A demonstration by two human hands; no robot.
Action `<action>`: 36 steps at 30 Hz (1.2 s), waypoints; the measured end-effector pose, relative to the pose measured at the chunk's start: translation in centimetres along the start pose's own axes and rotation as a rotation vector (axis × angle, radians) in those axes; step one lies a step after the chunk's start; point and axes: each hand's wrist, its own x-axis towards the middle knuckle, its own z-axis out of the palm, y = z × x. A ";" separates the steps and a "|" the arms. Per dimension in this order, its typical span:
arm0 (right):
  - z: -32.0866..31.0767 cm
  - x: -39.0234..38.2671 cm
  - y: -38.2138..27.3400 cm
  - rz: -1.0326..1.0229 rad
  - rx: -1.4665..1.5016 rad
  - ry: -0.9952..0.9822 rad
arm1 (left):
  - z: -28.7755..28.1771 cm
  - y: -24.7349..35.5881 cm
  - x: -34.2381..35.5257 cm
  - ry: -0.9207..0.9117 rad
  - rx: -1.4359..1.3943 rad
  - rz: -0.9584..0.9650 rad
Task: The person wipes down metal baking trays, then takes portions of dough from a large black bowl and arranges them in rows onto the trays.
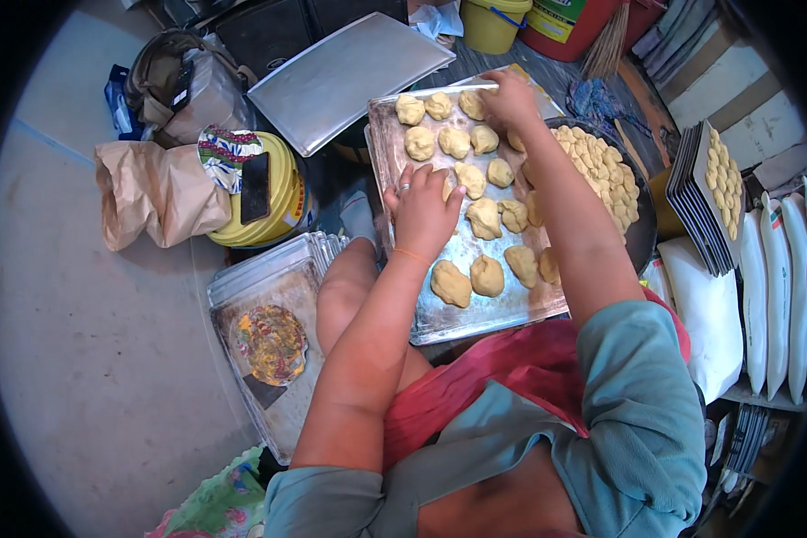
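Observation:
A metal tray in front of me bears several rows of pale dough balls. My left hand is on the tray's left side, fingers bent around a dough ball partly visible between thumb and forefinger. My right hand reaches to the tray's far right corner, fingers curled down beside the top row; whatever they hold is hidden. Just right of the tray, a round dark pan holds many small dough pieces, partly behind my right forearm.
An empty tray lies at the back. Left are a paper bag, a lidded yellow bucket bearing a phone, and stacked trays. Right stand stacked pans with dough and white sacks. Buckets and a broom are behind.

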 end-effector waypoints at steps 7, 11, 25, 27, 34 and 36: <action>2.1 -0.1 -5.3 -0.326 -0.087 -0.268 | 0.4 0.4 0.0 -0.003 -0.009 0.004; 1.1 0.0 -6.1 -0.087 -0.131 -0.401 | 0.4 0.0 0.0 0.031 0.025 -0.006; 3.5 0.2 -10.0 -0.232 -0.071 -0.526 | -0.5 -1.5 0.8 0.048 -0.052 -0.235; 3.8 -0.9 -9.8 -0.364 -0.012 -0.122 | -0.4 -1.8 0.9 0.040 -0.065 -0.218; 1.7 -4.5 -9.2 -0.393 -0.050 -0.471 | -0.6 -2.3 0.9 -0.073 -0.075 -0.161; 0.8 -5.9 -9.0 -0.417 0.058 -0.317 | -0.8 -2.4 0.9 -0.084 -0.080 -0.148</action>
